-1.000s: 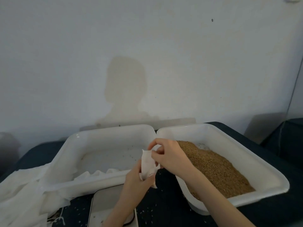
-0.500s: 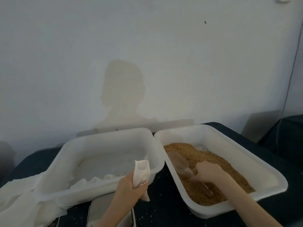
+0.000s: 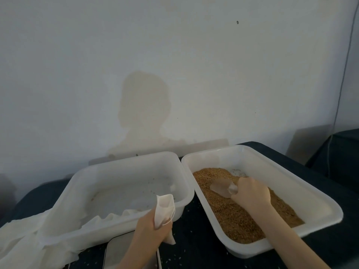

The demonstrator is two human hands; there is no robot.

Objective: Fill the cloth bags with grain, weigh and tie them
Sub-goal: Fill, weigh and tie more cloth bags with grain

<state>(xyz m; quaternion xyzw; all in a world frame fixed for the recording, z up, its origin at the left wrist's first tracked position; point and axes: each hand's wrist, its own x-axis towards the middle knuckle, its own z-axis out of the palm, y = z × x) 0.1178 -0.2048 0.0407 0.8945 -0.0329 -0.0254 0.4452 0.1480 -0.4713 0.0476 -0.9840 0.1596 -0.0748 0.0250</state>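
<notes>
Dark desk (image 3: pixel 194 226) by a pale wall, left hand (image 3: pixel 149 229) gripping a small cloth bag (image 3: pixel 164 209), right hand (image 3: pixel 250 193) gripping a clear scoop (image 3: pixel 221 188) in the grain (image 3: pixel 239 216) tub (image 3: pixel 303 193)

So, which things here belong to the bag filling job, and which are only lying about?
Job:
- bag, held by the left hand
- scoop, gripped by the right hand
- grain in the right tub
- scale

Lying about:
- left tub
- loose cloth
- cable on the wall

right hand (image 3: pixel 250 193) lifted scoop (image 3: pixel 223 188) toward tray's far end
</notes>
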